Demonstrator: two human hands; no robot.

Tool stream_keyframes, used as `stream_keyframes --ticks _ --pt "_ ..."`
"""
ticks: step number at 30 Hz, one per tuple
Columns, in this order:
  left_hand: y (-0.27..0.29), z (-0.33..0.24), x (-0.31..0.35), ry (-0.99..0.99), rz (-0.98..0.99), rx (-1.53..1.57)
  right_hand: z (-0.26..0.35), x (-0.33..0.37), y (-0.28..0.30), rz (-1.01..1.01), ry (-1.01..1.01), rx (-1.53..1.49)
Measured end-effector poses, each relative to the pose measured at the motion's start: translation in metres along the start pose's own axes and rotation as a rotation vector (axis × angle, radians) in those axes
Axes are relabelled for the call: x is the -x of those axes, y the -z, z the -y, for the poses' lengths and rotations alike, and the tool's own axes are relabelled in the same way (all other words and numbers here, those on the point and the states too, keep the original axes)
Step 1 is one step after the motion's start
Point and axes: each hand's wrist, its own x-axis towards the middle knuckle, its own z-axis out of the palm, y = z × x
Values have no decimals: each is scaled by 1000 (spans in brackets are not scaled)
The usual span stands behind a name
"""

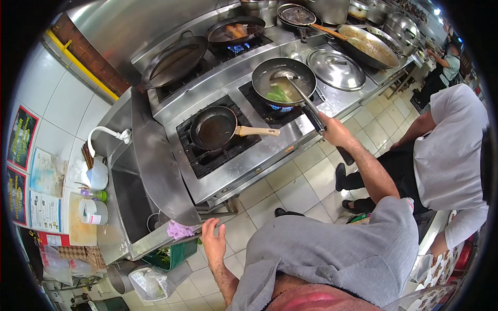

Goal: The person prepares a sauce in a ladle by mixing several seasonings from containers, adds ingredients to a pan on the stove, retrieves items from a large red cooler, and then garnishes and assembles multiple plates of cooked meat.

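My right hand [336, 130] is closed round the dark handle of a long metal cooking spatula [294, 87], whose head rests in a deep black frying pan [258, 79]. Pale liquid and a piece of green leafy vegetable [279, 94] lie in that pan, over a blue flame. I cannot tell whether the pan's own handle is also in my grip. My left hand [213, 242] hangs beside the sink edge, fingers apart and holding nothing, close to a crumpled purple cloth [180, 229]. A smaller frying pan [213, 129] with a light wooden handle sits on the near left burner.
Behind stand a large dark wok [176, 59] and another pan [220, 35] over a flame. A steel lid [336, 70] lies right of my pan, near a big food-filled wok [365, 45]. A sink [129, 202] is at left; a person in white [451, 150] stands close right.
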Motion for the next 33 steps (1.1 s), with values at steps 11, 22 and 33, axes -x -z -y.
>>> stream_keyframes --ticks 11,22,33 --pt "4 6 8 -7 -24 -14 -14 -6 -20 -68 45 87" --pt "9 13 13 25 -33 -13 -9 -3 -17 -121 112 70" --pt "49 55 63 218 -136 24 40 16 -49 -201 -60 -764"
